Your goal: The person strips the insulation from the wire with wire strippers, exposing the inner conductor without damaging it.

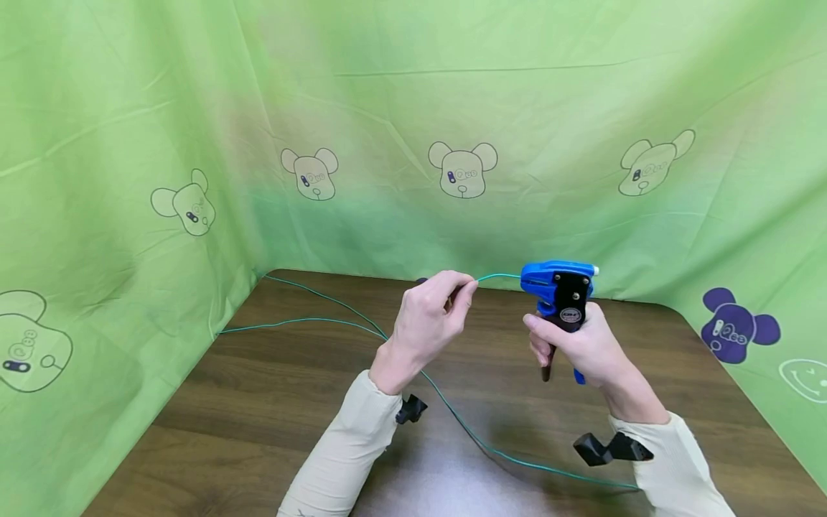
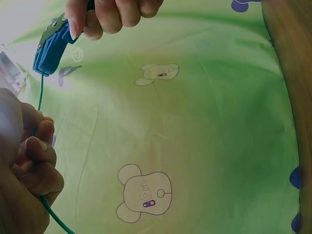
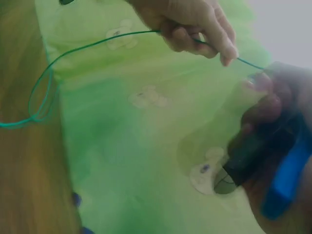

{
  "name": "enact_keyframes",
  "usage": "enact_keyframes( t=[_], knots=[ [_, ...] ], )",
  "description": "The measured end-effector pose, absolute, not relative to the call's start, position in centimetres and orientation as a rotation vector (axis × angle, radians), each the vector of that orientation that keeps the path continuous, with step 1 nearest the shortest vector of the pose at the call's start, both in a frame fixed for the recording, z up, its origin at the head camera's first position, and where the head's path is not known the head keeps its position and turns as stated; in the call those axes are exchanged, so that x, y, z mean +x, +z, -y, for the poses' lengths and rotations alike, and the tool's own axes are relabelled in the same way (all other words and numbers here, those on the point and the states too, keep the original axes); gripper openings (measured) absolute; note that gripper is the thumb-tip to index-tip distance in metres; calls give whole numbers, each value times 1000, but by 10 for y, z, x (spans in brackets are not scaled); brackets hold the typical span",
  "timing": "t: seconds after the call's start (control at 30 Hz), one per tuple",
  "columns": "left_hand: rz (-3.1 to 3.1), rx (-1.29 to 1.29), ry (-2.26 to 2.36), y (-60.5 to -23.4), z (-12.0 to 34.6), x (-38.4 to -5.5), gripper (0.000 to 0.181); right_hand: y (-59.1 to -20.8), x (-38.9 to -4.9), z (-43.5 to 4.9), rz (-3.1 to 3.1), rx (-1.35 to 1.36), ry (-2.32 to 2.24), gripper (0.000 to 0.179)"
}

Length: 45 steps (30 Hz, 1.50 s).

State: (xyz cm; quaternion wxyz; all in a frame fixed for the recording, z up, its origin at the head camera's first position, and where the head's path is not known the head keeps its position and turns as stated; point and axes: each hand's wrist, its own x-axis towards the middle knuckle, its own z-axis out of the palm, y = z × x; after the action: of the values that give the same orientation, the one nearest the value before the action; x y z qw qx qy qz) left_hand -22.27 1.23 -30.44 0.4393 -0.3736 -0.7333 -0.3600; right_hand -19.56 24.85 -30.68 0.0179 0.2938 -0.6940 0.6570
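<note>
In the head view my left hand (image 1: 426, 319) pinches a thin green wire (image 1: 497, 276) between thumb and index finger. The wire's end runs into the nose of a blue and black pistol-shaped wire stripper (image 1: 557, 287). My right hand (image 1: 591, 345) grips the stripper by its handles, above the table. From the left wrist, the wire enters the stripper's blue front (image 2: 51, 56), and more of it passes through the curled left fingers (image 2: 39, 151). The right wrist view is blurred around the stripper's handle (image 3: 287, 180); whether its jaws bite the wire is hidden.
The rest of the green wire loops over the brown wooden table (image 1: 271, 402), past its left edge and back to the right forearm. Green cloth (image 1: 388, 93) with printed bear heads hangs around the table. Black camera mounts (image 1: 610, 449) sit on both wrists.
</note>
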Motion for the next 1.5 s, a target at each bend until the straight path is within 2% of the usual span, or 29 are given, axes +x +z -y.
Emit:
enact_keyframes(
  t=[0.23,0.97,1.27,1.5],
  knots=[
    [1822,-927,-875,-307,-15,-225,10,-308,-200,-251,2100,918,2146,36],
    [1884,-919,-923,-303,0,-229,12,-308,-198,-251,2202,907,2068,31],
    [1845,-814,-1011,-299,21,-233,11,-299,-196,-268,1999,934,2183,33],
    [1849,-802,-1020,-299,19,-235,12,-298,-197,-271,2029,946,2157,32]
  ],
)
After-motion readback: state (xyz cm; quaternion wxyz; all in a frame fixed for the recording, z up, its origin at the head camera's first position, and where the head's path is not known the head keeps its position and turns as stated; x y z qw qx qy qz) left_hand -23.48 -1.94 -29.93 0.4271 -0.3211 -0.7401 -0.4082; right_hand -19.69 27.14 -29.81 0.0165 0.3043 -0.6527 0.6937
